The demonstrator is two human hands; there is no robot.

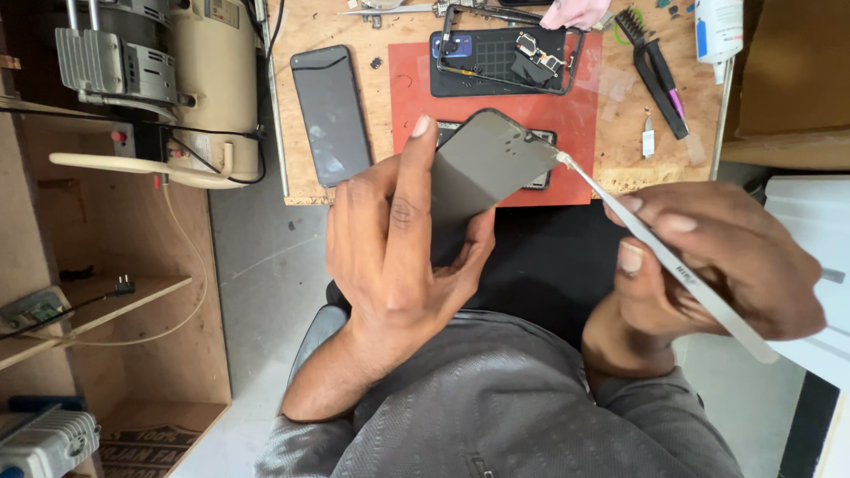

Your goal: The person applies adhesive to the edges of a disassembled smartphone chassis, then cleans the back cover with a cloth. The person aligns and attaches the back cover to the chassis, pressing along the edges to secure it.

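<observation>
While the left hand grips a flat grey phone panel between thumb and fingers above the workbench's near edge, the right hand pinches white tweezers, tip at its top corner, where a slip could likely scratch its matte surface.

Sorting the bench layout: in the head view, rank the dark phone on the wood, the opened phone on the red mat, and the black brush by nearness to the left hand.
From the left hand:
1. Dark phone, lying on the wood just above it.
2. Opened phone, at the mat's top edge.
3. Black brush, far right of the bench.
</observation>
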